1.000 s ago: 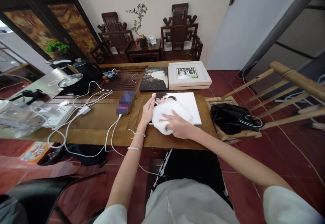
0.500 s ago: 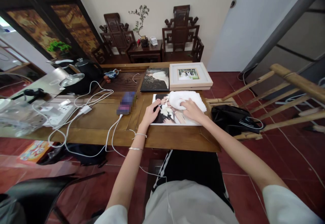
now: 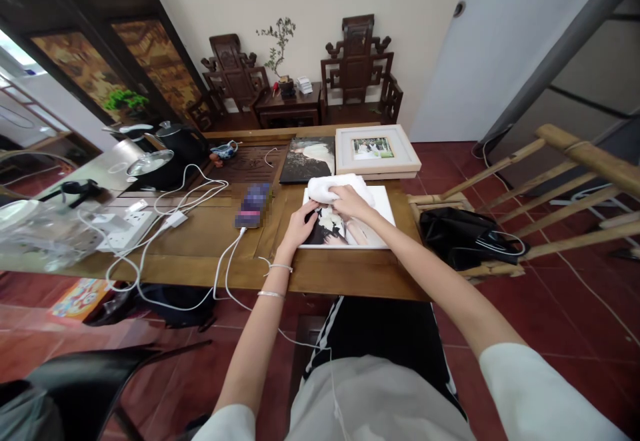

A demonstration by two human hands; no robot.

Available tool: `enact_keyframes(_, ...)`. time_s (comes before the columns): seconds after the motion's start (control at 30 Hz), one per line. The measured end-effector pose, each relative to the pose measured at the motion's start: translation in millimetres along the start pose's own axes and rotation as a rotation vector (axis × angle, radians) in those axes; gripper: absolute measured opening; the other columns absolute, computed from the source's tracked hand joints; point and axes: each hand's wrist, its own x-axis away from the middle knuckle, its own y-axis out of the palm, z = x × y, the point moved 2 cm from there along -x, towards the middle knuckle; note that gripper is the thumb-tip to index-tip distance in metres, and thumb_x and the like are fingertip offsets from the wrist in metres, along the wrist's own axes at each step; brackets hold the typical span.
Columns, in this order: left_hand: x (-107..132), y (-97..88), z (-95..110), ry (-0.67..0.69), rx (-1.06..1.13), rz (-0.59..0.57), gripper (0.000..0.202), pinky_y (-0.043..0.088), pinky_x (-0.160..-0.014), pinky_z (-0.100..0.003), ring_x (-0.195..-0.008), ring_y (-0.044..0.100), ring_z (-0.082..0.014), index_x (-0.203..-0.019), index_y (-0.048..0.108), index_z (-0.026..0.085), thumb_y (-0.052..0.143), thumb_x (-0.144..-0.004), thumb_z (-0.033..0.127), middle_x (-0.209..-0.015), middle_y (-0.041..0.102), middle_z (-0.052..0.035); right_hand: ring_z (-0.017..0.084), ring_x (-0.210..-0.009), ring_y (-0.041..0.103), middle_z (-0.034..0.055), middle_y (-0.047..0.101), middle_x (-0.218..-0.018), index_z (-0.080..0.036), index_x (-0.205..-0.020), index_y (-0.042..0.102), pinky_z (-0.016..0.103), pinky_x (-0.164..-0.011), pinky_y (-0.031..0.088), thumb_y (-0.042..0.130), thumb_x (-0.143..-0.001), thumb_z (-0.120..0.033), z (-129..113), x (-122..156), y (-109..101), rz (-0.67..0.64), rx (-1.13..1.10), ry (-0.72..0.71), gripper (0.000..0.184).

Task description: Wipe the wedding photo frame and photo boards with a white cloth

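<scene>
A photo panel (image 3: 373,234) showing a couple lies flat near the front edge of the wooden table. At its left edge rests my left hand (image 3: 300,224), fingers stretched out and touching the panel. My right hand (image 3: 351,202) is closed on a fluffy white cloth (image 3: 333,184), pressing it against the upper part of the photo. The cloth hides the top of the picture. Behind the panel, a dark photo panel (image 3: 309,160) lies beside a light wooden picture frame (image 3: 377,151) with a small photo inside.
A phone (image 3: 253,206) with a white charging cable (image 3: 219,269) lies left of the panel. Farther left are a power strip (image 3: 127,229), tangled cables, a lidded pot (image 3: 155,168) and a kettle (image 3: 184,144). On the right, a bamboo chair (image 3: 560,191) holds a black bag (image 3: 453,234).
My right hand has slid the white cloth leftward across the photo, uncovering its right side. My left hand stays at the left edge. The view has shifted slightly.
</scene>
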Motion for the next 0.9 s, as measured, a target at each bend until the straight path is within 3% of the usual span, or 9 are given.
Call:
enact_keyframes(0.23,0,1.3,1,0.013,0.013,0.004,0.036,0.035,-0.119,-0.044,-0.136,0.051,-0.0224,-0.123,0.067,0.019,0.05,-0.091,0.021,-0.141,0.059,-0.0072,0.033,-0.11,0.062,0.0149,0.074,-0.112,-0.011,-0.103,0.071,0.044,-0.104,0.04,0.044,-0.07,-0.006,62,50,-38,0.086,0.167,0.041,0.043)
enact_keyframes(0.33,0,0.7,2,0.007,0.001,0.003,0.036,0.035,-0.12,-0.044,-0.136,0.051,-0.0221,-0.123,0.067,0.02,0.05,-0.091,0.021,-0.141,0.059,-0.0059,0.032,-0.119,0.06,0.0147,0.07,-0.123,-0.014,-0.102,0.069,0.053,-0.113,0.03,0.043,-0.068,-0.003,74,77,-45,0.066,0.261,-0.01,0.045)
enact_keyframes(0.47,0,-0.4,3,0.005,-0.011,-0.006,0.037,0.035,-0.12,-0.044,-0.136,0.051,-0.0224,-0.125,0.066,0.021,0.049,-0.092,0.021,-0.141,0.059,-0.0059,0.034,-0.139,0.043,0.0183,0.05,-0.148,-0.016,-0.095,0.068,0.065,-0.115,0.02,0.045,-0.063,0.0,57,129,-36,-0.01,0.327,-0.126,0.043)
enact_keyframes(0.67,1,0.2,4,0.019,0.002,-0.031,0.041,0.033,-0.12,-0.044,-0.14,0.047,-0.0226,-0.131,0.061,0.021,0.047,-0.093,0.023,-0.149,0.052,-0.0076,0.031,-0.148,0.029,0.0128,0.049,-0.15,-0.018,-0.085,0.067,0.07,-0.117,0.013,0.041,-0.058,0.005,16,200,-22,-0.141,0.268,-0.267,0.044)
enact_keyframes(0.77,1,0.1,4,0.019,-0.001,-0.038,0.041,0.033,-0.12,-0.043,-0.14,0.047,-0.0224,-0.132,0.06,0.021,0.048,-0.093,0.024,-0.149,0.051,-0.008,0.029,-0.145,0.035,0.0146,0.051,-0.147,-0.019,-0.08,0.065,0.065,-0.119,0.015,0.042,-0.058,0.004,14,203,-25,-0.162,0.249,-0.276,0.039)
enact_keyframes(0.9,0,-0.3,4,0.016,-0.008,-0.04,0.04,0.032,-0.121,-0.043,-0.14,0.047,-0.0229,-0.131,0.062,0.021,0.049,-0.093,0.024,-0.148,0.053,-0.0077,0.028,-0.138,0.046,0.016,0.057,-0.142,-0.019,-0.082,0.066,0.058,-0.12,0.022,0.044,-0.061,0.001,30,168,-32,-0.107,0.271,-0.224,0.036)
